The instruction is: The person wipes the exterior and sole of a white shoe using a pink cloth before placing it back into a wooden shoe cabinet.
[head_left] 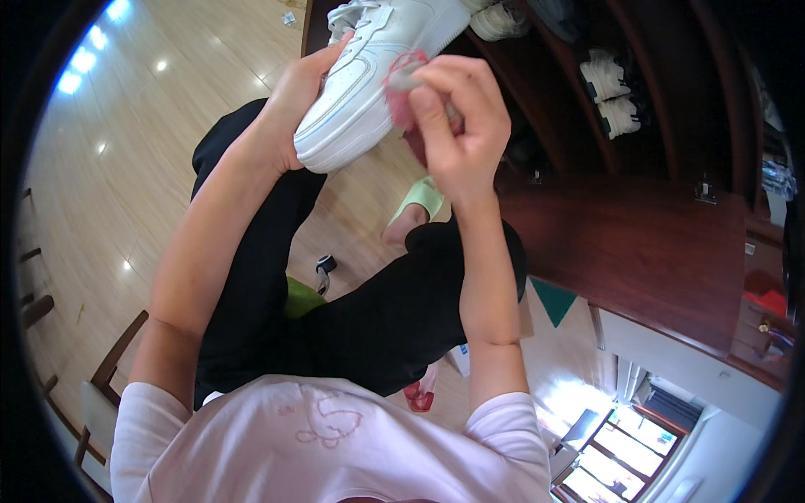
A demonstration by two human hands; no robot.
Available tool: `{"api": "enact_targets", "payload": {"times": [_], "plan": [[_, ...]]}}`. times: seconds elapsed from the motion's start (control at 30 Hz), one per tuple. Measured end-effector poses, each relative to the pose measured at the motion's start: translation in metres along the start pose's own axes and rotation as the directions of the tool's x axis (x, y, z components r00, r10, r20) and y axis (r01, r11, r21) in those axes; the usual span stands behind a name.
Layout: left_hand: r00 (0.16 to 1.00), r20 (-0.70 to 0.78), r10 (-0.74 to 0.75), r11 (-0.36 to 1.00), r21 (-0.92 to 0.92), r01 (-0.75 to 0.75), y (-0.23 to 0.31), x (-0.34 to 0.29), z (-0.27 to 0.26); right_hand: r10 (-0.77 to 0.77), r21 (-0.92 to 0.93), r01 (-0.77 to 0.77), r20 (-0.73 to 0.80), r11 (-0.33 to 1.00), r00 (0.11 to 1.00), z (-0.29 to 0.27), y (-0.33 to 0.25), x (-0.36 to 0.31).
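A white lace-up sneaker is held up in front of me, its toe pointing down toward my lap. My left hand grips it from the left side, with the thumb by the laces and the other fingers hidden behind the shoe. In my right hand is a bunched red-and-grey cloth, pinched between thumb and fingers. The cloth is beside the sneaker's sole edge; whether it touches the shoe I cannot tell.
To the right stands a dark wooden shoe cabinet with its door open. White sneakers and other shoes sit on its shelves. Below the held shoe, a light-green slipper covers my foot. Wooden chairs stand at the left on the tiled floor.
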State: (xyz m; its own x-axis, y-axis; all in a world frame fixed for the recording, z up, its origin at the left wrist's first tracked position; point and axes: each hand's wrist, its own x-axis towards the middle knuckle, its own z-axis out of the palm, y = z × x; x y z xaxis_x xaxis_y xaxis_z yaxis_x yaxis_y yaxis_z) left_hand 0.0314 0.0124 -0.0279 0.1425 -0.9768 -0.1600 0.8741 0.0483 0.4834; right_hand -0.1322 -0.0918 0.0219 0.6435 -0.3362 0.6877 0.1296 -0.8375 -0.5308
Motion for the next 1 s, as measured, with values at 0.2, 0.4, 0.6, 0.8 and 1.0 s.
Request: {"api": "enact_targets", "payload": {"times": [0.2, 0.4, 0.6, 0.8, 1.0], "plan": [[0.999, 0.038, -0.027, 0.999, -0.020, 0.027, 0.003, 0.002, 0.002, -0.194, -0.092, 0.203, 0.096, 0.975, 0.976, 0.008, -0.025, 0.001], [0.999, -0.017, -0.030, 0.993, 0.117, 0.031, -0.003, -0.007, 0.017, 0.135, 0.086, -0.125, -0.119, 0.988, 0.984, -0.002, 0.028, 0.014], [0.999, 0.024, -0.023, 0.995, 0.096, 0.021, 0.000, -0.016, 0.026, 0.054, 0.054, -0.051, -0.059, 0.997, 0.997, 0.001, -0.002, 0.010], [0.995, 0.081, -0.053, 0.994, -0.096, 0.060, -0.002, -0.004, 0.012, -0.214, -0.125, 0.219, 0.050, 0.968, 0.976, 0.013, -0.050, -0.001], [0.997, 0.066, -0.039, 0.994, -0.101, 0.046, 0.002, -0.008, 0.017, -0.272, -0.234, 0.280, 0.065, 0.931, 0.960, 0.026, -0.060, -0.015]]}}
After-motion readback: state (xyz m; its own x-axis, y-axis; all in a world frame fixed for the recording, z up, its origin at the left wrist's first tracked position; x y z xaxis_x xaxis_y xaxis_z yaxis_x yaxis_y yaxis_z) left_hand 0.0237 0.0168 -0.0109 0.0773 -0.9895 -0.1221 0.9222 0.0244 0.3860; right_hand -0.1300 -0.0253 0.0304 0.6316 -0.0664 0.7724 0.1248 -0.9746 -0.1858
